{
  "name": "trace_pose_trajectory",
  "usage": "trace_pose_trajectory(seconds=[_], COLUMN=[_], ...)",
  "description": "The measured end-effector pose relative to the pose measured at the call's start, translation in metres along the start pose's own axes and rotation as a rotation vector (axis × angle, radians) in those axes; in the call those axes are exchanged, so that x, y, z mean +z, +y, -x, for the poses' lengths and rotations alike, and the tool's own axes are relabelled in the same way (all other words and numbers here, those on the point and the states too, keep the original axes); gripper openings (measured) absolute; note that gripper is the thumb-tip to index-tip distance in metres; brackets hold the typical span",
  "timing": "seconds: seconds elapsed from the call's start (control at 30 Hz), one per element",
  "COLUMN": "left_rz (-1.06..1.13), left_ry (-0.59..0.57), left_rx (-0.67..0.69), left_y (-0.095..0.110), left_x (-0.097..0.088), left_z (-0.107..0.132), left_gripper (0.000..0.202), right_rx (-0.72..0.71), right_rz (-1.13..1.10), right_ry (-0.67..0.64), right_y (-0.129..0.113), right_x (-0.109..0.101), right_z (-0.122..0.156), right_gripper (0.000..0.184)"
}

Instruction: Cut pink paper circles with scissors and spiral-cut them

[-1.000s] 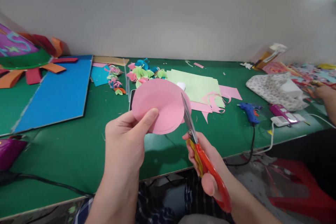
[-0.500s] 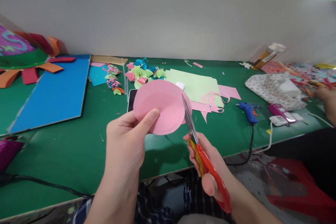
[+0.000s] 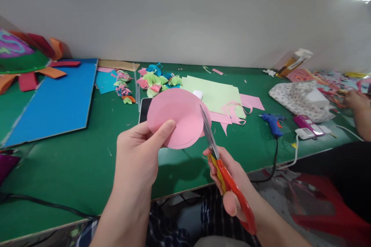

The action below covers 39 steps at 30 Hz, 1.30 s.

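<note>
Between the thumb and fingers of my left hand (image 3: 142, 150) is a pink paper circle (image 3: 176, 114), gripped at its lower left and held above the table. It looks layered, with a curved cut line inside its lower right edge. My right hand (image 3: 228, 173) is wrapped round the red and yellow handles of a pair of scissors (image 3: 213, 139). The blades point up and meet the circle's right side; one blade lies over the paper and the other is hidden. Behind the circle, a dark-screened device (image 3: 144, 110) with a white edge is partly covered.
Pale green paper sheets (image 3: 214, 92) and pink scraps (image 3: 234, 112) lie behind. Colourful paper flowers (image 3: 155, 79) sit left of them, near a blue board (image 3: 66, 104). On the right are a blue glue gun (image 3: 272, 123), a floral cloth (image 3: 298, 98) and another person's hand (image 3: 359, 104).
The background has shifted slightly left as the camera turned a little. Both hands, the pink paper circle and the scissors keep almost the same pose.
</note>
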<state>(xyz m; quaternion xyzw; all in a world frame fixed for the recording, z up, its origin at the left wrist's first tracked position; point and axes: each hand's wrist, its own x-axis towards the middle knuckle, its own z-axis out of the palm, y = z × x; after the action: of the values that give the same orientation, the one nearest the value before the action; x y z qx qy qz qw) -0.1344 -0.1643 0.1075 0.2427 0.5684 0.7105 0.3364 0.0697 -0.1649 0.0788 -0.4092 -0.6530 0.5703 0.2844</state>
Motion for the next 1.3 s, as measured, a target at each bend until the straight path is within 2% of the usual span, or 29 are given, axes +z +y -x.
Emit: trace_pose_trajectory(seconds=[0.17, 0.3, 0.57, 1.3], left_rz=[-0.044, -0.035, -0.038, -0.043], left_ry=[-0.015, -0.037, -0.040, -0.089], left_rx=[0.007, -0.007, -0.022, -0.061], left_y=[-0.002, -0.003, 0.000, -0.001], left_x=[-0.001, -0.004, -0.003, -0.004], left_z=[-0.001, -0.002, -0.001, -0.003], left_gripper=[0.023, 0.024, 0.022, 0.026], right_rx=[0.014, 0.029, 0.038, -0.025], right_rz=[-0.078, -0.089, -0.114, 0.035], right_ry=[0.000, -0.008, -0.018, 0.010], right_y=[0.017, 0.028, 0.025, 0.026], right_x=[-0.002, -0.007, -0.008, -0.018], right_z=[0.002, 0.005, 0.005, 0.007], right_gripper=[0.110, 0.112, 0.110, 0.105])
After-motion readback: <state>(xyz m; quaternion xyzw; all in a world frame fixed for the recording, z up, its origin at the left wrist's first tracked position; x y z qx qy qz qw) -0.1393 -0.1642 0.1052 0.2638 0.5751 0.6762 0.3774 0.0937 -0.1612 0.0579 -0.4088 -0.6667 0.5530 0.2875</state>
